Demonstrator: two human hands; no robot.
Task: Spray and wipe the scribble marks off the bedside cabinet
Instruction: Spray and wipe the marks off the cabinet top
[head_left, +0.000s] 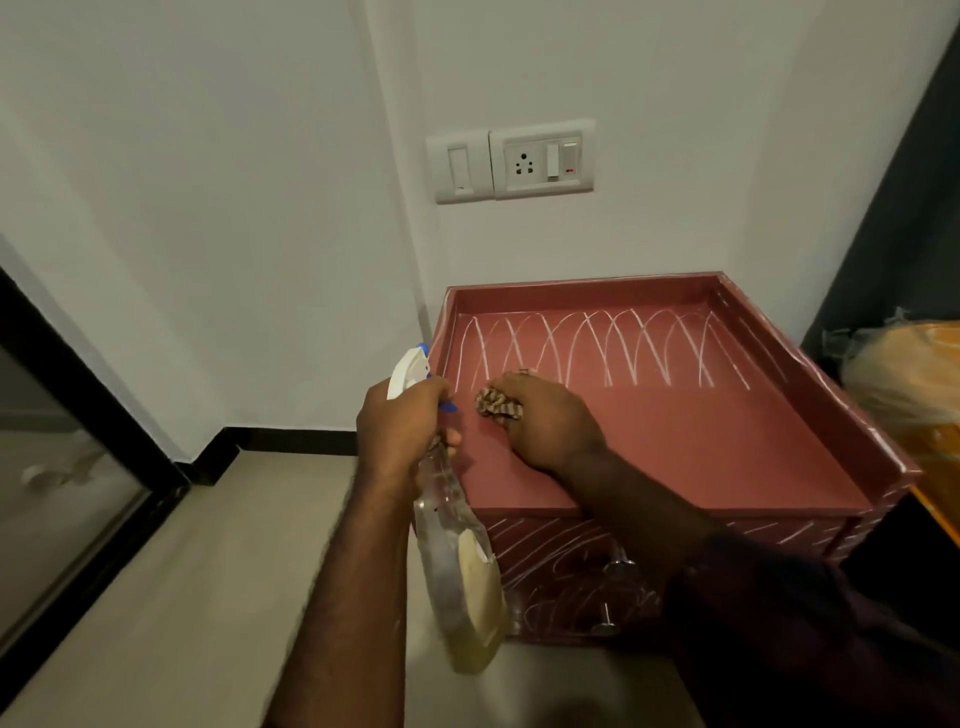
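Two hands at the cabinet's (701, 447) left edge.
Our left hand (400, 426) grips the bottle (457, 561), our right hand (545, 421) clutches the cloth (496, 404) on top; marks (597, 348) line the back rim, open surface stretches right.

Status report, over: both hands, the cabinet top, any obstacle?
Left hand grips spray bottle. Right hand holds cloth on cabinet top. Scribble marks cover back half and drawer front. No obstacle seen.
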